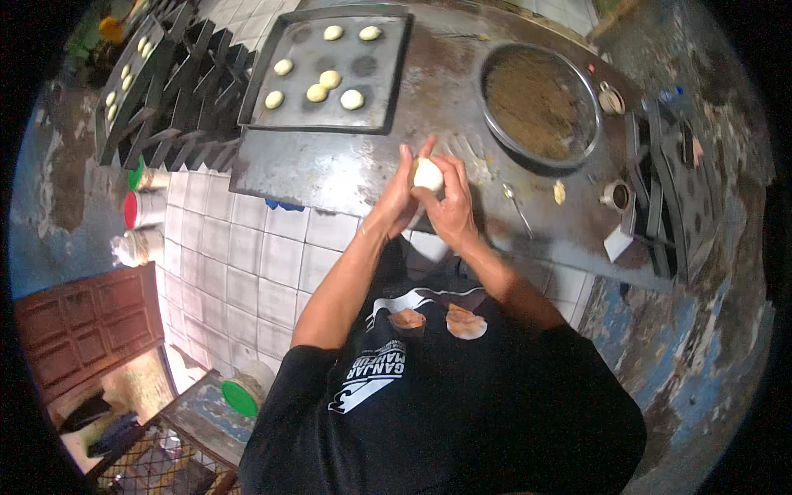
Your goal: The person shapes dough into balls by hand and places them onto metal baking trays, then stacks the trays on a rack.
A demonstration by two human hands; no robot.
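Observation:
A pale, round dough ball [427, 176] sits between my hands, just above the near edge of the metal table [322, 169]. My left hand [394, 196] cups it from the left with its fingers pointing up and away. Curled around the other side is my right hand [452, 198], its thumb pressed on the ball. Beyond them to the left, a square dark baking tray [326, 129] carries several similar dough balls [352, 100], two of them touching. At the right a round metal basin [485, 120] holds a brown crumbly mass [535, 99].
A spoon [518, 206] and a yellowish scrap of dough [559, 192] lie right of my hands. Two small cups [615, 195] stand near the right edge. Dark trays are stacked at left [177, 99] and right [660, 190]. Lidded tubs [148, 209] line the left wall.

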